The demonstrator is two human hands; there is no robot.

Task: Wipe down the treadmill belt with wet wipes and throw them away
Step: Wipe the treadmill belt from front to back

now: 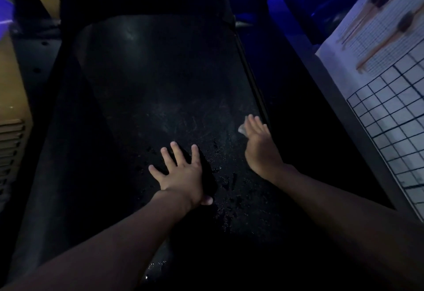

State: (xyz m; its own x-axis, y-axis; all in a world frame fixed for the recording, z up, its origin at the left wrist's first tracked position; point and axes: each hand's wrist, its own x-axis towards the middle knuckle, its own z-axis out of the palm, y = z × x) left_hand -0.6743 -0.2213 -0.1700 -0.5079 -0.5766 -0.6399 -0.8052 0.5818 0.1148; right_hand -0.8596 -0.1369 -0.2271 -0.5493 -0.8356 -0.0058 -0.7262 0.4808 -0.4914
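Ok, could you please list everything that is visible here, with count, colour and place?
treadmill belt: one, black, centre
wet wipe: one, pale, near the belt's right edge, under the right hand
water drops: many, shiny, on the near belt
vented housing: one, tan, far left
grid panel: one, white with dark lines, right
printed sheet: one, pale, upper right
left hand: one, flat on the belt, fingers spread
right hand: one, straight fingers pressing the wet wipe

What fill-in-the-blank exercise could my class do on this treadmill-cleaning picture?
1. The left hand lies flat on the treadmill belt, fingers ____.
2. The right hand presses a wet wipe near the belt's ____ edge.
3. The pale sheet on the right bears a black ____ pattern.
Missing words: spread; right; grid.
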